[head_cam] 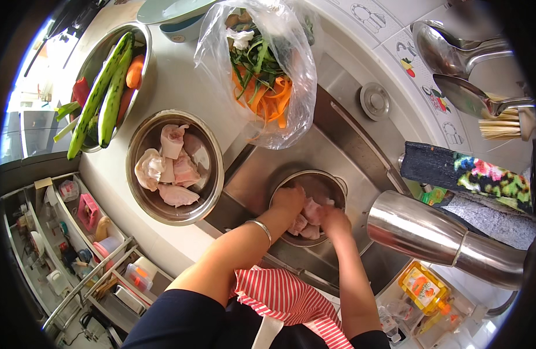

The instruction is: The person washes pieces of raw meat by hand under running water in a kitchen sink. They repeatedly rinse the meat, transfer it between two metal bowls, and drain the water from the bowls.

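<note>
Inside the sink [259,174] stands a round stainless steel bowl [285,176] with several pieces of raw meat [311,211] in it. My left hand [289,198] reaches into its left side, fingers curled down and partly hidden. On the bowl's right side, my right hand [336,221] has its fingertips against the meat; whether it grips a piece is unclear. A larger steel bowl [213,174] sits on the counter to the left, holding several pale chunks of raw meat with skin [180,170].
A clear plastic bag [300,109] of vegetable peelings overhangs the sink. Beyond the meat bowl, a metal basin [148,48] holds green gourds [113,104] and carrots. At right are a steel faucet [418,229], hanging ladles [438,48] and a bottle of orange liquid [425,288]. Open drawers [80,205] lie lower left.
</note>
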The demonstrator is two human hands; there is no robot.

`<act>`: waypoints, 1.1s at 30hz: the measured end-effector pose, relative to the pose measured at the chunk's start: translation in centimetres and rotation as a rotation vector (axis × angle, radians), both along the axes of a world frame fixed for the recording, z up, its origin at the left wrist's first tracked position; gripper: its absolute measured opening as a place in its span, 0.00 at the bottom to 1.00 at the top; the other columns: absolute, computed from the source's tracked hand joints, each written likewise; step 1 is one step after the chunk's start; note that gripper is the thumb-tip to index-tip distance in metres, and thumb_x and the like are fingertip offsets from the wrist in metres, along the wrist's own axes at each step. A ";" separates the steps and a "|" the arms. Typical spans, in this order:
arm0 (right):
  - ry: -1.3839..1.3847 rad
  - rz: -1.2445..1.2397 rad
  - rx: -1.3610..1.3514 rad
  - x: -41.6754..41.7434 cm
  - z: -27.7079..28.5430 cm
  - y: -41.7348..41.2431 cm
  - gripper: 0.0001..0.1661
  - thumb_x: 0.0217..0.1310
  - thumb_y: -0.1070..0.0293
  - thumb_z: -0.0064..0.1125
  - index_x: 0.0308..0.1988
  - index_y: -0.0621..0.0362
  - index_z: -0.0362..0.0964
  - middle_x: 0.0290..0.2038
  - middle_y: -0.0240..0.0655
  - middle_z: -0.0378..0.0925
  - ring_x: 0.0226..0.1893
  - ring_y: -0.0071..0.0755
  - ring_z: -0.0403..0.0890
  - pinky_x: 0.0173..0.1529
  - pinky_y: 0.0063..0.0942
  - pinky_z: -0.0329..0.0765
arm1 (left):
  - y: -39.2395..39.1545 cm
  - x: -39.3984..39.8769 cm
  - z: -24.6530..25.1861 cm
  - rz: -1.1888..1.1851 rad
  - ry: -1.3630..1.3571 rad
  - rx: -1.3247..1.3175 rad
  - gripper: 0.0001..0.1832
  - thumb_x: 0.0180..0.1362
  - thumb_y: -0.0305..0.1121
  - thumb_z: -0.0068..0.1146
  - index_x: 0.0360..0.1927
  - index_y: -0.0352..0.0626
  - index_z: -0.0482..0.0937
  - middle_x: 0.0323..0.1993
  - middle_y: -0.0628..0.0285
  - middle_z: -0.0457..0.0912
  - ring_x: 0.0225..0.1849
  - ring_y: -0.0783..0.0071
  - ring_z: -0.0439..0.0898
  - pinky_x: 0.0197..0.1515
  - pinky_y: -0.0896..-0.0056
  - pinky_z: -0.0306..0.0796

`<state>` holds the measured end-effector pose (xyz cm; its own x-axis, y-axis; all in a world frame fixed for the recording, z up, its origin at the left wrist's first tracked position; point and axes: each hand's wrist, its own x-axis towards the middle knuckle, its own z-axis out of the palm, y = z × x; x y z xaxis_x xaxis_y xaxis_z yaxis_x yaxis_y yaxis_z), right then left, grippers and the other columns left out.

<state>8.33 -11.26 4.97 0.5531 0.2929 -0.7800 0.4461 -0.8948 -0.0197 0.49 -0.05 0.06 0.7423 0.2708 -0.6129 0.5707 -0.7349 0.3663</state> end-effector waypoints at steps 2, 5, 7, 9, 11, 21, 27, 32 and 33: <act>-0.048 0.069 0.176 -1.9 0.0 -1.3 0.34 0.57 0.50 0.45 0.60 0.54 0.57 0.59 0.52 0.59 0.58 0.48 0.64 0.54 0.45 0.67 | 0.5 0.3 1.1 -0.041 0.035 -0.034 0.21 0.49 0.37 0.58 0.42 0.34 0.69 0.44 0.48 0.75 0.33 0.61 0.82 0.33 0.64 0.76; -0.181 0.354 0.382 -4.2 -1.5 -1.3 0.38 0.55 0.48 0.47 0.62 0.52 0.54 0.62 0.50 0.54 0.61 0.45 0.59 0.55 0.50 0.65 | 0.5 -0.2 1.9 -0.121 0.034 -0.061 0.25 0.50 0.36 0.57 0.51 0.40 0.67 0.55 0.45 0.66 0.43 0.58 0.78 0.37 0.64 0.76; -0.371 0.669 0.256 -4.6 -6.4 -1.9 0.38 0.54 0.49 0.50 0.62 0.50 0.54 0.61 0.50 0.57 0.62 0.43 0.59 0.54 0.53 0.64 | -1.0 -1.2 1.8 -0.157 -0.061 0.020 0.28 0.51 0.36 0.55 0.58 0.48 0.65 0.61 0.45 0.56 0.51 0.54 0.74 0.41 0.64 0.75; -0.387 0.573 0.350 -4.3 -6.4 -0.3 0.34 0.55 0.53 0.50 0.59 0.54 0.57 0.58 0.51 0.61 0.56 0.47 0.66 0.51 0.51 0.68 | -1.7 -2.2 -0.4 -0.168 -0.017 0.033 0.31 0.51 0.36 0.54 0.61 0.56 0.62 0.64 0.48 0.51 0.55 0.51 0.68 0.45 0.64 0.74; -0.198 0.272 0.312 -3.7 -5.7 1.5 0.31 0.56 0.54 0.49 0.57 0.56 0.59 0.55 0.51 0.64 0.51 0.49 0.71 0.46 0.49 0.72 | -1.3 -2.6 -0.8 -0.193 -0.021 0.051 0.32 0.52 0.36 0.54 0.63 0.59 0.61 0.65 0.50 0.49 0.57 0.49 0.66 0.47 0.63 0.72; 0.333 -0.669 0.370 1.5 -9.7 -1.0 0.37 0.55 0.43 0.51 0.52 0.64 0.61 0.36 0.44 0.76 0.26 0.39 0.78 0.21 0.27 0.76 | 5.7 -0.5 2.4 0.043 0.148 -0.157 0.28 0.54 0.37 0.50 0.59 0.42 0.61 0.56 0.50 0.67 0.53 0.58 0.72 0.48 0.59 0.71; -0.272 0.307 0.488 -6.9 -3.8 1.8 0.42 0.49 0.49 0.58 0.60 0.56 0.56 0.59 0.57 0.56 0.59 0.56 0.59 0.56 0.59 0.58 | 3.3 -3.0 0.5 -0.168 0.152 0.110 0.24 0.53 0.40 0.53 0.54 0.43 0.67 0.55 0.51 0.68 0.53 0.63 0.73 0.47 0.60 0.71; -0.160 0.435 0.234 -5.2 -7.0 3.4 0.39 0.48 0.54 0.57 0.60 0.52 0.57 0.61 0.57 0.54 0.63 0.67 0.47 0.61 0.60 0.51 | 2.2 -3.2 -3.1 -0.266 0.134 0.161 0.16 0.53 0.36 0.51 0.46 0.45 0.75 0.50 0.53 0.74 0.49 0.65 0.76 0.42 0.60 0.73; -0.125 0.463 0.211 -4.2 -7.3 3.6 0.38 0.49 0.55 0.57 0.59 0.51 0.57 0.61 0.56 0.54 0.63 0.67 0.47 0.61 0.58 0.52 | 2.9 -2.6 -3.0 -0.201 0.142 0.103 0.14 0.53 0.35 0.51 0.43 0.45 0.78 0.47 0.54 0.76 0.47 0.65 0.77 0.40 0.60 0.74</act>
